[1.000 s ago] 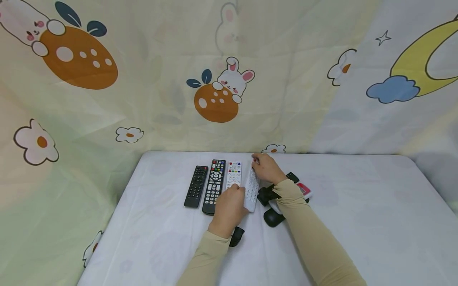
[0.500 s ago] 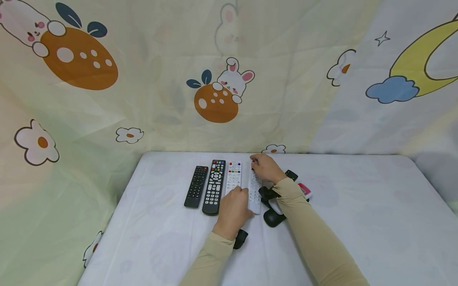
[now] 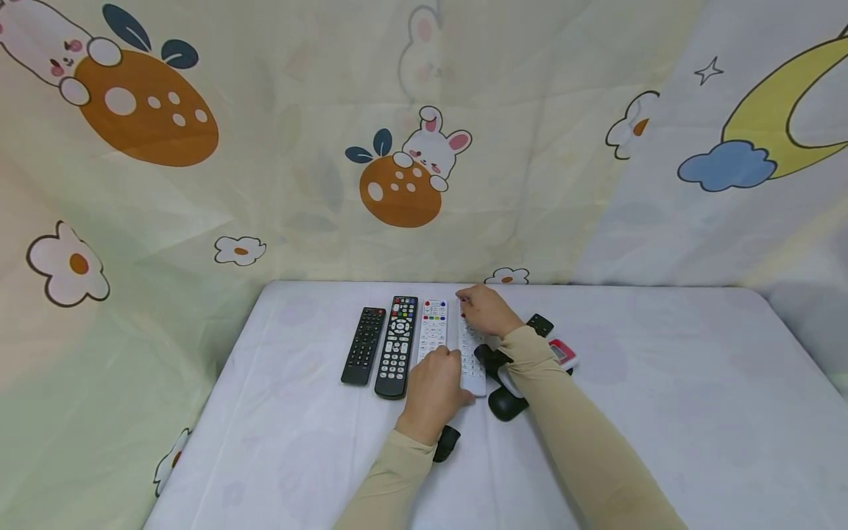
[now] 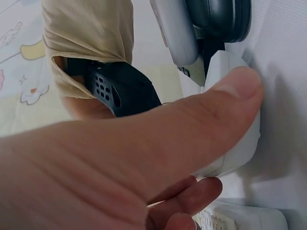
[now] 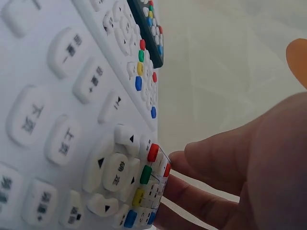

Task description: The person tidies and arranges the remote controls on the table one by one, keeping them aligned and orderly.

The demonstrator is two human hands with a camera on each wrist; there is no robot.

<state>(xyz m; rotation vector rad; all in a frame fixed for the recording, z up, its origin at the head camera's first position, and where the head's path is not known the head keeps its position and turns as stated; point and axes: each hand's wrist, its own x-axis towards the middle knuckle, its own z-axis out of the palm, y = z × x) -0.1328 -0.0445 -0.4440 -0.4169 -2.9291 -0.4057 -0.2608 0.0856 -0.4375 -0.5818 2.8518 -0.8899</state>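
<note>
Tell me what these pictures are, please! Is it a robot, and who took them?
No robot here: a person's left hand and right hand are working. The wide picture comes from a camera on the person's head, looking down. The two close-ups are taken from the wrists, so things look huge. On the white table lie a short black remote, a longer black remote and a white remote. Beside them, both hands hold another white remote, one at each end. A red-and-white thing peeks out past the right sleeve.
</note>
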